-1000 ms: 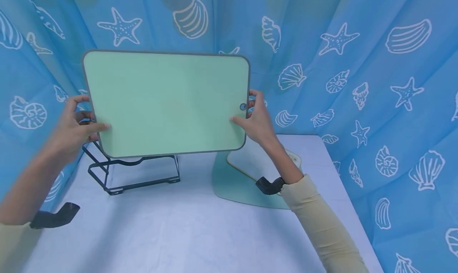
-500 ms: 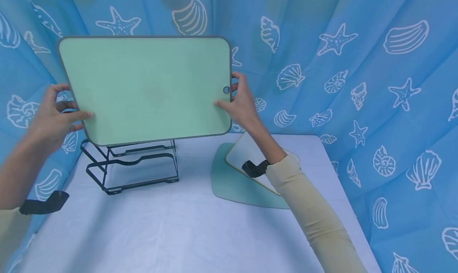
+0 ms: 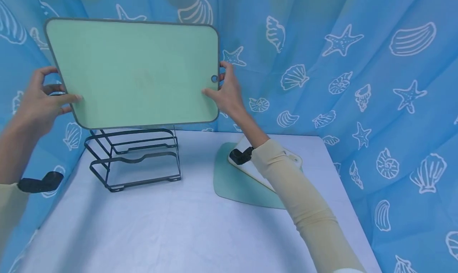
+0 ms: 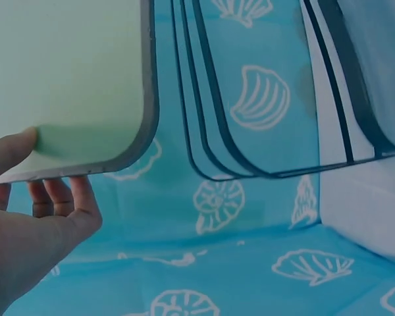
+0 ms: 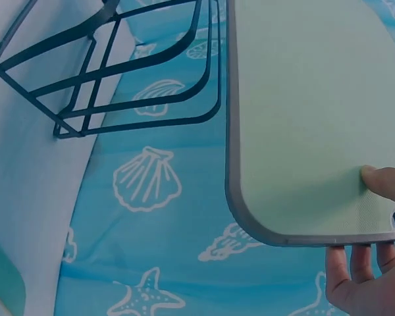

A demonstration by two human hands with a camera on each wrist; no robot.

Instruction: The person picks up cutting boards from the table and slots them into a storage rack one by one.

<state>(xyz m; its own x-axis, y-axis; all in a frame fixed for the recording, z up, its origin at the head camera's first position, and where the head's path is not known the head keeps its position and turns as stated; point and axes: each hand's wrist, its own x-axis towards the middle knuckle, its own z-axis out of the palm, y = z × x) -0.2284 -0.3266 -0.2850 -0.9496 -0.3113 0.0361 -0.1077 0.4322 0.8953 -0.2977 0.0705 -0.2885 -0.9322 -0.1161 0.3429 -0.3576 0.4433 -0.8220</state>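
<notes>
A light green cutting board (image 3: 136, 70) with a grey rim and a small hole near its right edge is held up in the air, its broad face toward me. My left hand (image 3: 39, 100) grips its left edge, thumb on the front face and fingers behind. At the opposite edge, just below the hole, my right hand (image 3: 227, 91) pinches it the same way. Below and behind the board stands a black wire rack (image 3: 136, 183) on the table; the board's lower edge overlaps the rack's top in the head view. In the left wrist view the board's corner (image 4: 85, 131) is apart from the rack (image 4: 214, 112).
On the right of the white table (image 3: 161, 233) lies a teal board (image 3: 229, 185) with a smaller white cutting board (image 3: 257, 173) on top, partly hidden by my right sleeve (image 3: 297, 193). A blue shell-print curtain (image 3: 322, 106) hangs behind and along both sides.
Both hands have carried the green cutting board up and to the left, so more of the rack shows beneath it. The rack and the boards on the table have stayed put.
</notes>
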